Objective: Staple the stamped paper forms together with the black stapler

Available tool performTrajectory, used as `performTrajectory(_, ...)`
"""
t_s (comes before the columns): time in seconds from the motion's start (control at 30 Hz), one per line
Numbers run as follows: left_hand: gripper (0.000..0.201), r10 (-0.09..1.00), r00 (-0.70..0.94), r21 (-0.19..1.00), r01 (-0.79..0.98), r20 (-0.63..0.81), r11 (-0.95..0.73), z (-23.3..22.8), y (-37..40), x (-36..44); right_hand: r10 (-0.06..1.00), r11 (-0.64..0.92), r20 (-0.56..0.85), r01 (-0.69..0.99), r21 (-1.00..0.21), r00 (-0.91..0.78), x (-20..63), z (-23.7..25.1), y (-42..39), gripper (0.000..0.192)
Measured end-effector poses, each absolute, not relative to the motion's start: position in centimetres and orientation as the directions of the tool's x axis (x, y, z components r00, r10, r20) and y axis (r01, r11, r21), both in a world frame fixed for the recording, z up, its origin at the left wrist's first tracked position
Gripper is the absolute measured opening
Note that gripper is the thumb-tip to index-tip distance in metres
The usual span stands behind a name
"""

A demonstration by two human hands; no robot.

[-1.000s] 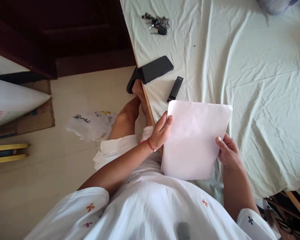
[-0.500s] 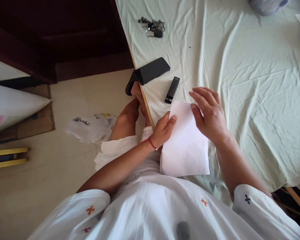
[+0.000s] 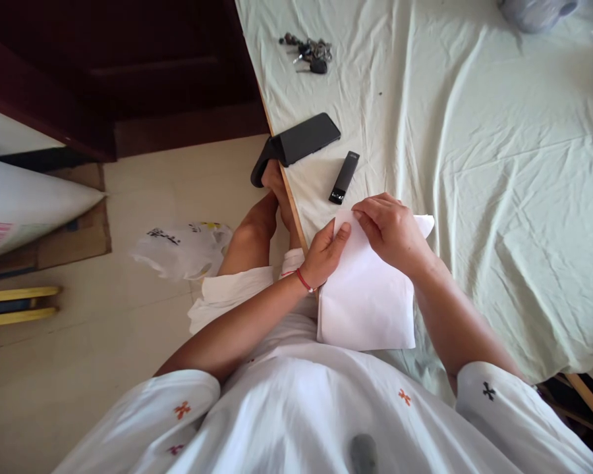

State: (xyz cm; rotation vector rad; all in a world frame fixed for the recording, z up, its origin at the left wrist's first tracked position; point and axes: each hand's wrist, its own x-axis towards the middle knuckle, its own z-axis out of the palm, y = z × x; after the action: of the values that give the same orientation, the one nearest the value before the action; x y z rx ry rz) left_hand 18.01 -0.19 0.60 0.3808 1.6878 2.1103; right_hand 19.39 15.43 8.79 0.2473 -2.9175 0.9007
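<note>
White paper [image 3: 368, 296], apparently several sheets together, lies over the table's near corner just in front of my shirt. My left hand [image 3: 323, 253], with a red cord on its wrist, grips the left edge of the paper, thumb on top. At the top edge, my right hand [image 3: 388, 230] pinches the paper between thumb and fingers. A corner of a sheet sticks out to the right behind that hand. Beyond the paper lies a small black device [image 3: 344, 178] with a lit display. The undersides of the sheets and the fingers of my left hand beneath them are hidden.
A black phone in a flip case [image 3: 309, 138] lies at the table's left edge, its cover hanging over. Keys [image 3: 312, 54] rest farther back on the pale tablecloth [image 3: 499, 164]. On the floor to the left are a plastic bag [image 3: 180, 250] and a large white sack [image 3: 29, 207].
My right hand, spread above the paper before, has come down and left and now pinches its top edge. A sheet corner now shows at the right. My left hand keeps its grip.
</note>
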Motion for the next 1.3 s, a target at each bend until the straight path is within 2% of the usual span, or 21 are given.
performTrajectory(0.23,0.053,0.440,-0.894,0.987,-0.135,-0.082,-0.091,0.6,-0.7,16.9,-0.165,0.807,0.075,-0.178,-0.563,-0.983,18.6,8.7,16.2,0.028)
performTrajectory(0.4,0.050,0.434,-0.897,0.994,-0.107,-0.086,-0.025,0.0,-1.1,15.1,-0.101,0.826,-0.056,-0.052,-0.561,-0.993,17.6,7.9,19.2,0.029)
performTrajectory(0.53,0.032,0.368,-0.919,0.979,-0.070,-0.138,0.191,-0.2,-1.3,12.0,-0.098,0.823,-0.179,0.022,-0.567,-0.979,16.1,6.2,20.6,0.030)
performTrajectory(0.6,0.024,0.383,-0.914,0.938,0.006,-0.135,0.346,-0.2,-1.3,10.3,-0.107,0.834,-0.204,0.024,-0.551,-0.973,15.2,5.6,20.5,0.029)
performTrajectory(0.7,0.031,0.396,-0.909,0.840,0.115,-0.126,0.531,0.1,-1.1,8.5,-0.107,0.867,-0.220,0.018,-0.498,-0.970,14.0,5.1,20.1,0.026)
performTrajectory(0.8,0.036,0.388,-0.913,0.759,0.165,-0.123,0.629,0.3,-0.7,7.3,-0.098,0.895,-0.254,0.026,-0.445,-0.962,13.0,4.8,19.8,0.027)
performTrajectory(0.93,0.034,0.388,-0.913,0.720,0.188,-0.122,0.668,0.1,-0.2,6.3,-0.082,0.905,-0.263,0.038,-0.423,-0.961,12.5,4.0,19.9,0.030)
performTrajectory(1.17,0.040,0.392,-0.917,0.757,0.201,-0.078,0.621,-0.5,-0.3,6.0,-0.063,0.893,-0.211,0.039,-0.447,-0.975,12.6,3.0,20.2,0.030)
performTrajectory(1.3,0.025,0.381,-0.922,0.734,0.216,-0.063,0.644,-0.4,-0.7,6.1,-0.049,0.893,-0.219,0.055,-0.446,-0.974,12.6,3.0,20.2,0.029)
